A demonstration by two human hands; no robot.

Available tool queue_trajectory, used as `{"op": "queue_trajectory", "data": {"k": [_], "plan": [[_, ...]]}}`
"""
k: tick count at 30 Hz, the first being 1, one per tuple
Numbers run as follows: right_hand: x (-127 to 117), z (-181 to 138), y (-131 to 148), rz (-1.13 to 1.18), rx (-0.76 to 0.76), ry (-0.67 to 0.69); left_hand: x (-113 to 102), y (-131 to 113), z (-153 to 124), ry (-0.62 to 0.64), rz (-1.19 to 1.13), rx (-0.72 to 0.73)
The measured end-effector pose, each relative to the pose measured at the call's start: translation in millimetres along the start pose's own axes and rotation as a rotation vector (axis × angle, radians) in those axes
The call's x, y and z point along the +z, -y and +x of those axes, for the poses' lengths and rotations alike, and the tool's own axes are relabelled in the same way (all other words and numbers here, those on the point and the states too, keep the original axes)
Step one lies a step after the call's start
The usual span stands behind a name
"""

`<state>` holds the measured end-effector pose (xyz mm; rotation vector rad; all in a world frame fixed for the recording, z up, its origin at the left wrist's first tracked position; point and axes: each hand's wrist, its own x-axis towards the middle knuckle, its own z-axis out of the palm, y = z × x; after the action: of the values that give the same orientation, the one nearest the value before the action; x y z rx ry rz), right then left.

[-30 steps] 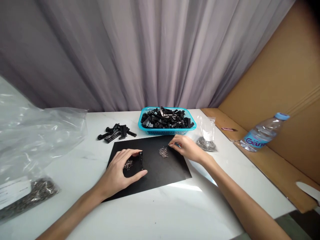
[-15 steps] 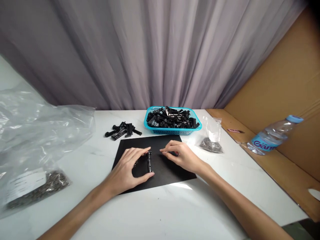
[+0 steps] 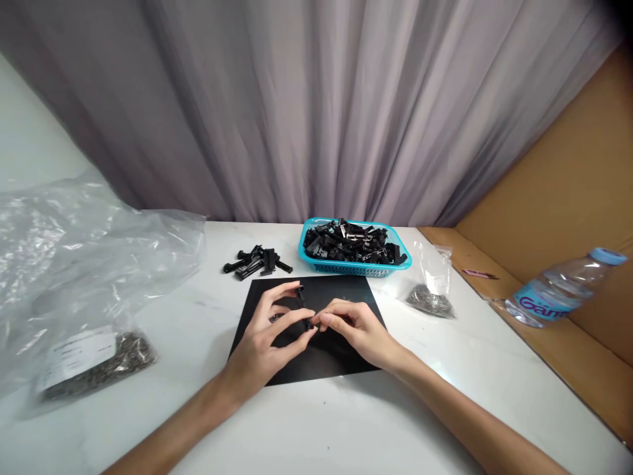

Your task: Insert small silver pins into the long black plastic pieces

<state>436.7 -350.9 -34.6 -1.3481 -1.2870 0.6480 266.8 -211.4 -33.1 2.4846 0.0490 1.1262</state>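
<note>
Over a black mat (image 3: 341,359), my left hand (image 3: 270,333) grips a narrow black plastic part (image 3: 301,297) by its ends, between thumb and fingers. Part of its length is hidden behind my fingers. My right hand (image 3: 359,326) is closed in a pinch at the near end of that part, its fingertips meeting those of my left hand. Whatever the pinch holds is too small to make out. A few tiny metal pieces (image 3: 275,317) lie on the mat behind my left fingers.
A blue basket (image 3: 356,269) heaped with black plastic parts stands behind the mat, a loose pile of similar parts (image 3: 257,262) to its left. Bags of small metal pieces lie left (image 3: 99,363) and right (image 3: 429,300). A water bottle (image 3: 558,290) stands at far right, near a pink cutter (image 3: 479,274).
My right hand has moved left to the black part and now touches its near end. My left fingers have shifted round the part, which has tilted. The view has turned slightly left.
</note>
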Motion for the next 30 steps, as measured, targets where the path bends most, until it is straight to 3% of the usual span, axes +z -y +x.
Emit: {"op": "queue_trajectory", "data": {"k": [6, 19, 23, 27, 30], "plan": [[6.7, -4.8, 4.4, -0.015, 0.003, -0.056, 0.0, -5.5, -3.9, 0.055, 0.048, -0.101], [19.0, -7.4, 4.8, -0.031, -0.021, -0.091, -2.7, -3.5, -8.1, -0.001, 0.074, -0.058], [24.3, -0.9, 2.8, -0.016, 0.004, -0.179, -1.7, 0.9, -13.4, -0.009, 0.105, -0.098], [30.5, 6.8, -14.4, -0.023, -0.035, -0.244, 8.0, 10.3, -24.4, -0.098, 0.100, -0.154], [38.1, 13.6, -37.9, -0.071, -0.104, -0.218, 14.3, 19.7, -30.1, -0.132, 0.055, -0.217]]}}
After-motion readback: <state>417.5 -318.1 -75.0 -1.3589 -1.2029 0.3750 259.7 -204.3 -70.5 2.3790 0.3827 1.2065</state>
